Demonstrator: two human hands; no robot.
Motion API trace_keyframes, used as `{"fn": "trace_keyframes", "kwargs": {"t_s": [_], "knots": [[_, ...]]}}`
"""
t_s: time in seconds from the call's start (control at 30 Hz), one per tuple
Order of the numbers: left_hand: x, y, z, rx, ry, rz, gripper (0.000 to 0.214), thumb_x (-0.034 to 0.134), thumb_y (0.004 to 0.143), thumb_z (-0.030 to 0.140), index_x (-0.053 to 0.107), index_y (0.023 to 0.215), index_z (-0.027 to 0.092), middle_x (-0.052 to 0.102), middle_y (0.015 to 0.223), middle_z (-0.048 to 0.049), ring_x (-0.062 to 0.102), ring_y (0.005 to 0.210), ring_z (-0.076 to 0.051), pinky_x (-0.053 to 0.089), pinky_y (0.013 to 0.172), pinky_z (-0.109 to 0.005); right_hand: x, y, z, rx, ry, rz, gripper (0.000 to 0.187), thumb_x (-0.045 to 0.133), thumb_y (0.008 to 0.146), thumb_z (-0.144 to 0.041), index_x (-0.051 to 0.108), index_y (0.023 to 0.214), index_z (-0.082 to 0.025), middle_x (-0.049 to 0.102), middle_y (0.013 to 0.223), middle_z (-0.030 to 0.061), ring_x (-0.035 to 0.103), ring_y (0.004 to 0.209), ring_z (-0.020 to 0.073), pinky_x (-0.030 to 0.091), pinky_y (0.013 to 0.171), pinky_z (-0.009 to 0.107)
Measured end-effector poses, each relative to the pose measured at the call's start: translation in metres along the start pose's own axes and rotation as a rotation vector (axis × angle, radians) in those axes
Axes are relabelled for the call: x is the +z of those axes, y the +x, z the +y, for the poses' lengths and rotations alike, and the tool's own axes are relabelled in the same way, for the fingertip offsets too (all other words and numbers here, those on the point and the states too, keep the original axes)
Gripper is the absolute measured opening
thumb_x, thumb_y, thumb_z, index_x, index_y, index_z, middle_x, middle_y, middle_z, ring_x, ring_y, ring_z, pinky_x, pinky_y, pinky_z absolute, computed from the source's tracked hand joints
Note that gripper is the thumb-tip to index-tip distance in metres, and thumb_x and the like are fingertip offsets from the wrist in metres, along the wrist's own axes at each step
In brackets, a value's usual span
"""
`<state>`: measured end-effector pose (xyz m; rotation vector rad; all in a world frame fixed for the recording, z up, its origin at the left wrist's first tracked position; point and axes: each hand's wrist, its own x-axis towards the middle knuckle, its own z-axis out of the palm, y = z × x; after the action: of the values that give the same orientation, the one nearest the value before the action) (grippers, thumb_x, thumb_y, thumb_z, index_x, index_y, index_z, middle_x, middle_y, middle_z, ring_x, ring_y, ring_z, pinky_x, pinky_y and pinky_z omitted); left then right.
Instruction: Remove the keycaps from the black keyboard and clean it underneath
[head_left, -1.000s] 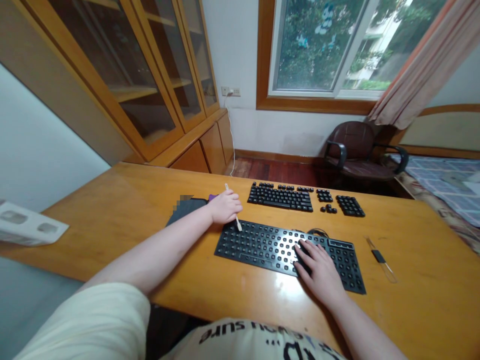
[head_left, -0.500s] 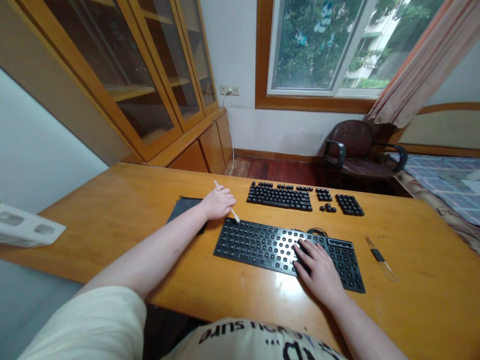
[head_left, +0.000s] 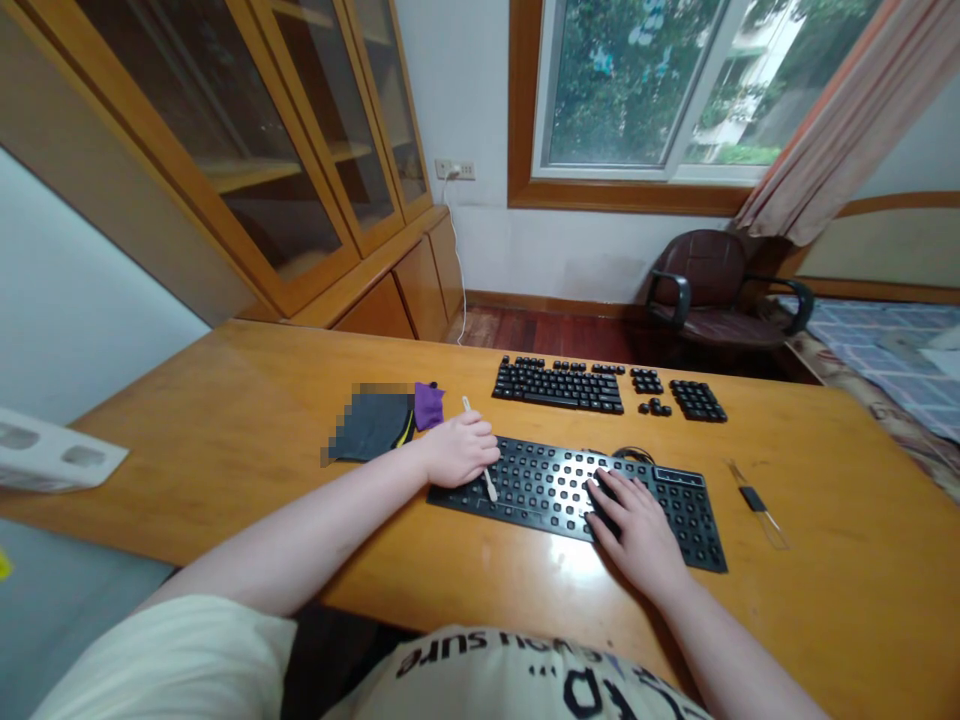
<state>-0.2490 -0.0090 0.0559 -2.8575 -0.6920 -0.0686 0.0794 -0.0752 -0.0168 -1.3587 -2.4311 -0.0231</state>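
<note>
A black keyboard (head_left: 525, 485) with its keycaps off lies on the wooden desk in front of me. My left hand (head_left: 459, 450) is closed around a slim white brush (head_left: 490, 488), whose head meets the lower left part of the keyboard. Spread fingers of my right hand (head_left: 637, 525) rest flat on the keyboard's right half, touching it and holding nothing. Behind the keyboard the loose black keycaps (head_left: 559, 388) are laid out in keyboard order. A wire keycap puller with a black handle (head_left: 751, 498) lies to the right.
A dark flat item (head_left: 371, 425), partly pixelated, and a purple cloth (head_left: 429, 407) lie left of the keyboard. A white plastic object (head_left: 60, 452) juts in at the far left. Beyond the desk (head_left: 247, 400) stand a glass-door cabinet (head_left: 360, 262) and an armchair (head_left: 701, 275).
My left hand has moved right and toward me with the brush, from the keyboard's upper left corner to its lower left part. The purple cloth has come into view. My right hand stays put.
</note>
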Motion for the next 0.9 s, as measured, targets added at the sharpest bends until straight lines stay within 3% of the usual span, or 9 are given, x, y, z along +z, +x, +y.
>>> {"fn": "trace_keyframes", "kwargs": {"t_s": [0.1,0.23,0.47,0.53,0.7,0.9], "knots": [[0.004,0.004,0.003,0.082,-0.009,-0.015,0.012,0.048,0.081,0.025,0.052,0.071,0.020,0.058,0.070,-0.0035,0.049,0.074,-0.020,0.031,0.075,-0.037,0.000,0.000,0.000,-0.002,-0.005,-0.003,0.040,0.049,0.086,-0.038,0.058,0.122,-0.021,0.053,0.131,0.0098,0.047,0.120,0.0273,0.036,0.101,0.049],[0.012,0.008,-0.011,0.069,0.014,-0.013,0.009,0.052,0.078,0.025,0.053,0.072,0.020,0.059,0.072,-0.0031,0.049,0.075,-0.020,0.031,0.077,-0.038,-0.001,0.000,0.000,-0.002,-0.003,-0.002,0.040,0.048,0.087,-0.037,0.059,0.121,-0.021,0.053,0.131,0.0101,0.047,0.121,0.0272,0.036,0.101,0.049],[0.009,0.008,-0.055,-0.155,0.120,-0.009,0.009,0.052,0.078,0.023,0.053,0.070,0.020,0.060,0.071,-0.0047,0.049,0.076,-0.022,0.029,0.075,-0.039,-0.001,0.000,0.000,0.000,0.004,-0.003,0.039,0.048,0.087,-0.037,0.059,0.121,-0.022,0.053,0.131,0.0100,0.048,0.120,0.0275,0.036,0.101,0.050],[0.006,0.009,-0.054,-0.145,0.109,-0.002,0.010,0.051,0.079,0.023,0.053,0.070,0.020,0.061,0.071,-0.0046,0.049,0.076,-0.022,0.030,0.074,-0.040,-0.001,0.000,0.000,0.001,0.012,0.008,0.039,0.048,0.086,-0.037,0.059,0.120,-0.022,0.054,0.130,0.0097,0.048,0.120,0.0274,0.036,0.101,0.050],[0.011,0.013,-0.039,0.039,0.038,-0.030,0.010,0.051,0.078,0.024,0.055,0.070,0.020,0.061,0.070,-0.0039,0.049,0.075,-0.021,0.031,0.078,-0.040,-0.002,0.001,-0.001,-0.004,0.017,0.004,0.039,0.049,0.086,-0.036,0.059,0.120,-0.022,0.054,0.130,0.0102,0.048,0.120,0.0278,0.036,0.100,0.050],[0.010,0.013,-0.051,-0.142,0.105,-0.015,0.008,0.054,0.075,0.022,0.056,0.067,0.018,0.062,0.068,-0.0062,0.050,0.074,-0.023,0.031,0.074,-0.040,-0.002,0.001,-0.002,-0.001,0.005,0.000,0.039,0.049,0.086,-0.036,0.059,0.121,-0.021,0.053,0.131,0.0102,0.048,0.120,0.0272,0.036,0.101,0.049]]}}
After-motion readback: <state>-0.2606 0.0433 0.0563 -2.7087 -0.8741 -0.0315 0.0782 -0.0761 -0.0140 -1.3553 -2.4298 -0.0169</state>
